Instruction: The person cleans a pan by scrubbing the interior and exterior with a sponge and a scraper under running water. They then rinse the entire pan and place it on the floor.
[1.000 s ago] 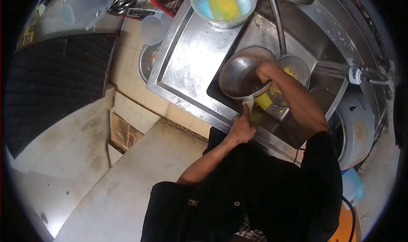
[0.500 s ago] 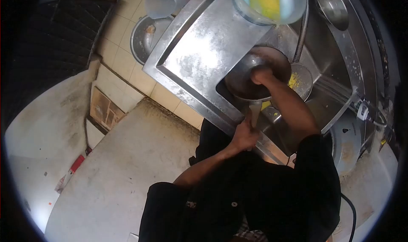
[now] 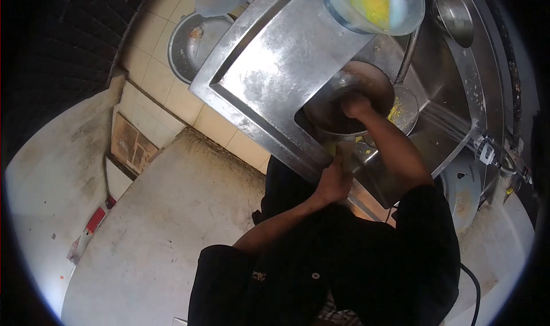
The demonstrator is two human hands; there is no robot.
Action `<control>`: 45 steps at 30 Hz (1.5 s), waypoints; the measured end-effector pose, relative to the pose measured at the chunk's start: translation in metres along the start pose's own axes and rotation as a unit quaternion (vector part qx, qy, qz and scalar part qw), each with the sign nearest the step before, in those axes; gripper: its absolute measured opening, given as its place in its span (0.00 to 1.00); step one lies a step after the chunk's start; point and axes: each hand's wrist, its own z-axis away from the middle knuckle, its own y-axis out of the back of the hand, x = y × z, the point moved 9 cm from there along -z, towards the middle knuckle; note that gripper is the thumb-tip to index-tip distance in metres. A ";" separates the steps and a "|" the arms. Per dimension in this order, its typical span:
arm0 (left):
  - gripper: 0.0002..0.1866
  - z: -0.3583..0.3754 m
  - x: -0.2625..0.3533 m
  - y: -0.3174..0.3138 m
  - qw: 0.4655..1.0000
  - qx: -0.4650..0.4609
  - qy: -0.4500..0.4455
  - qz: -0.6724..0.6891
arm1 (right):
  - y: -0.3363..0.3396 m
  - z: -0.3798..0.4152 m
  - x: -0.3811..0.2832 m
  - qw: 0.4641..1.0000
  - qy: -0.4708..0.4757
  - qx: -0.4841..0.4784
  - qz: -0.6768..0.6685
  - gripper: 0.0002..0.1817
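Note:
A dark metal frying pan [image 3: 375,77] is tilted over the sink, its inside facing me. My left hand [image 3: 334,180] is wrapped round the pan's pale handle [image 3: 345,148], below the rim. Inside the pan, my right hand [image 3: 356,105] is closed and pressed against the inner surface; whatever it may hold is hidden under the fingers. Partly behind the pan sits a round, shallow dish or strainer [image 3: 408,114] with yellow food bits in it.
A steel sink [image 3: 441,97] has a drainboard [image 3: 269,68] on its left. Water streams from a tap [image 3: 486,148]. A plastic basin [image 3: 338,14] with a yellow item, a steel bowl [image 3: 452,16], a grey hose [image 3: 408,57] and a floor basin [image 3: 183,51] stand around.
The view has shifted slightly. My right hand has moved a little within the pan, still closed. My left hand keeps its grip on the handle, and the pan's tilt has changed slightly.

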 end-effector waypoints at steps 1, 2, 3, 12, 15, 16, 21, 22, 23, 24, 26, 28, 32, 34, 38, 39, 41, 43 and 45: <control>0.43 0.001 0.007 0.005 1.000 0.003 -0.002 -0.002 | 0.005 0.010 -0.002 0.996 0.000 -0.082 0.029 0.16; 0.43 0.005 0.013 0.007 0.999 -0.017 0.029 0.025 | 0.002 0.005 0.001 0.996 0.001 -0.080 0.028 0.16; 0.43 0.010 0.014 0.005 0.996 -0.038 0.059 0.050 | 0.000 -0.004 0.009 0.999 -0.004 -0.051 0.007 0.16; 0.42 0.008 0.009 -0.004 0.995 -0.041 0.041 0.079 | -0.012 0.006 -0.010 0.993 0.050 -0.098 0.052 0.11; 0.42 0.006 0.006 -0.011 0.997 -0.021 0.049 0.058 | -0.027 -0.007 0.003 0.999 0.043 -0.002 0.024 0.10; 0.42 0.005 0.006 -0.011 0.997 -0.020 0.048 0.056 | -0.025 -0.014 0.012 0.998 0.014 0.067 0.004 0.10; 0.41 -0.003 -0.001 -0.013 0.994 -0.031 0.007 0.102 | -0.026 0.019 0.012 0.969 0.061 -0.221 -0.088 0.15; 0.41 -0.005 -0.003 -0.015 0.995 -0.032 0.005 0.098 | -0.016 0.040 0.002 0.942 0.051 -0.271 -0.191 0.19; 0.38 -0.004 0.000 -0.013 0.992 -0.017 -0.008 0.121 | -0.017 0.044 0.000 0.943 0.049 -0.267 -0.195 0.19; 0.35 -0.004 0.003 -0.011 0.989 -0.002 -0.021 0.143 | -0.010 0.043 -0.003 0.955 0.079 -0.219 -0.186 0.21; 0.30 -0.003 0.005 -0.014 0.987 -0.027 0.009 0.159 | -0.005 0.056 0.008 0.964 0.104 -0.164 -0.180 0.24; 0.25 -0.002 0.014 -0.014 0.983 -0.045 0.035 0.173 | 0.054 0.092 0.043 0.942 0.123 0.168 -0.263 0.23; 0.05 -0.001 0.023 -0.017 0.944 -0.074 0.143 0.287 | 0.072 0.200 0.132 0.782 -0.068 0.438 -0.438 0.22; 0.01 -0.007 0.030 -0.004 0.939 -0.091 0.164 0.290 | 0.035 0.222 0.155 0.732 -0.153 0.368 -0.553 0.22; 0.07 -0.003 0.031 0.012 0.842 -0.246 0.264 0.402 | -0.024 0.212 0.135 0.699 -0.115 0.326 -0.626 0.22; 0.07 0.005 0.036 0.010 0.800 -0.268 0.299 0.446 | -0.015 0.216 0.117 0.702 -0.082 0.321 -0.630 0.22; 0.07 0.007 0.047 0.016 0.794 -0.277 0.318 0.437 | -0.023 0.214 0.081 0.672 -0.075 0.264 -0.688 0.21; 0.06 0.010 0.059 0.016 0.786 -0.284 0.332 0.437 | 0.001 0.229 0.062 0.678 0.008 0.459 -0.574 0.20; 0.05 0.010 0.054 0.017 0.804 -0.280 0.329 0.409 | 0.028 0.237 0.052 0.742 -0.010 0.383 -0.550 0.20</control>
